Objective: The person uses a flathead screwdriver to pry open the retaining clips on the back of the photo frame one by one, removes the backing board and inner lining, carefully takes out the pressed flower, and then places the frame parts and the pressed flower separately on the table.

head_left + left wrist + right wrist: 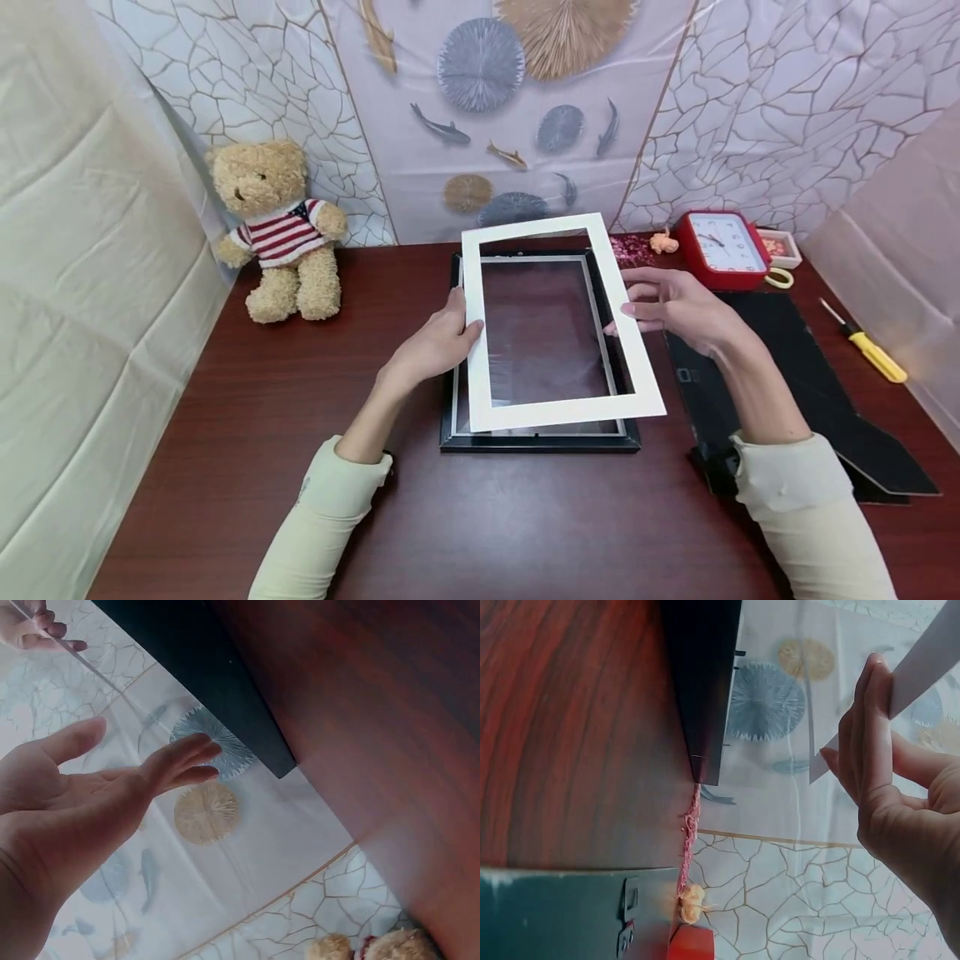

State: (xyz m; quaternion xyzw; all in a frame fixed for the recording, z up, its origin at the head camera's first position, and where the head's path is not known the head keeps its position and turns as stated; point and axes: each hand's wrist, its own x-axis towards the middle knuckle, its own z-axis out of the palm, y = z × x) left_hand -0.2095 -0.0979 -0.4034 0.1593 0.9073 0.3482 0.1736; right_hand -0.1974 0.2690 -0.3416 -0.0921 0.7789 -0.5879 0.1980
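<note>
My right hand [678, 312] pinches the right side of a white picture mat [536, 415], with one fingertip showing through the mat's opening. The mat is tilted over a black picture frame [540, 444] lying on the table. My left hand [435, 337] is at the mat's left side, its thumb overlapping that border in the head view. The left wrist view shows the left hand [97, 795] with thumb and fingers spread apart. There, the mat's thin edge [97, 673] passes just above the thumb tip. Inside the frame, a clear pane [540, 333] shows reflections.
Black backing boards [795, 367] lie at the right, with a yellow-handled screwdriver [873, 354] beyond them. A red clock [723, 246], a small orange figure [663, 242] and a white box [780, 246] line the back right. A teddy bear [277, 233] sits back left against the wall cloth.
</note>
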